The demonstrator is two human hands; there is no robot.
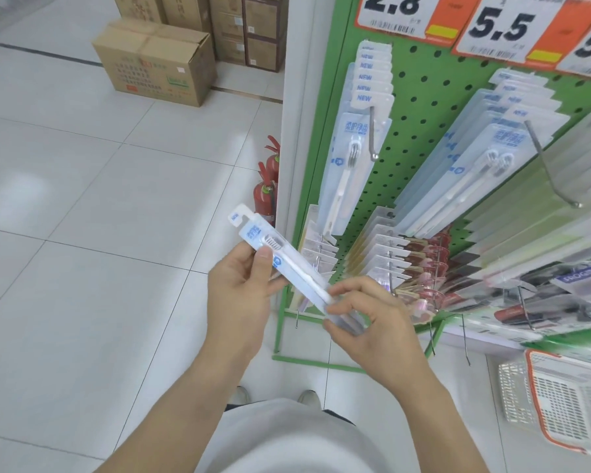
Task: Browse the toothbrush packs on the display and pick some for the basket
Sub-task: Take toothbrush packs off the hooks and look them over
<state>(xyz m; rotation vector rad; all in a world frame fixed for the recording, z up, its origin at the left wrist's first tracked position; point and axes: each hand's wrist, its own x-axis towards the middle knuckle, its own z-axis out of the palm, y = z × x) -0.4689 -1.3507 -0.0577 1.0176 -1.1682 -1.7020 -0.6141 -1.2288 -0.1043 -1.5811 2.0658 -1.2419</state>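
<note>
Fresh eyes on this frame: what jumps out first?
At centre, both hands, left and right, hold one clear blister toothbrush pack tilted, hang tab up-left. Behind it, the green pegboard display carries rows of matching packs under big price cards. A white-and-red mesh basket sits on the floor, lower right.

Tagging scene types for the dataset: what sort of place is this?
Most likely a shop aisle: a green pegboard display hung with toothbrush packs, large price tags above, and a shopping basket on the floor.

The basket (567,401) is cut off at the right edge, and the lower right packs (539,295) are blurred.
</note>
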